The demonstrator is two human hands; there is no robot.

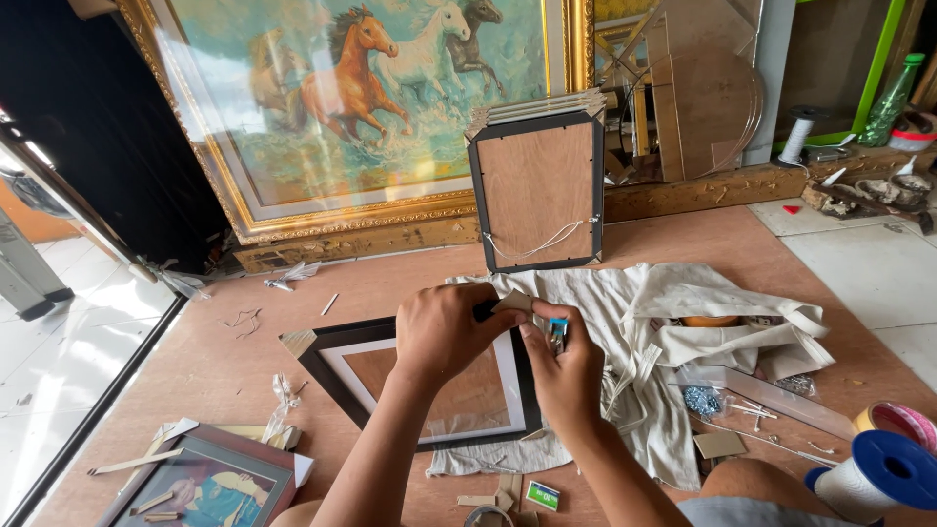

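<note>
Both hands meet at the far right corner of a black picture frame [322,376] lying on a pale cloth [625,390] on the wooden floor [224,361]. Left hand [444,332] has its grip closed on a cardboard corner piece [512,301]; right hand [566,366] pinches a small blue tool [557,333]. Beyond, another frame [537,190] leans upright against a gilt-framed horse painting [361,88].

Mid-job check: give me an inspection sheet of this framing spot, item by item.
Surface: brown board floor, partly under a pale cloth.
Job's things: black picture frame lying flat; cardboard corner piece at its top right corner.
Clutter: card scraps, bag of small hardware, blue spool, small framed picture.
Hands: left hand and right hand both pinch at that corner; right also holds a small blue tool.
Cables: nothing seen.
Surroundings: gold-framed horse painting, upright frame stack.
</note>
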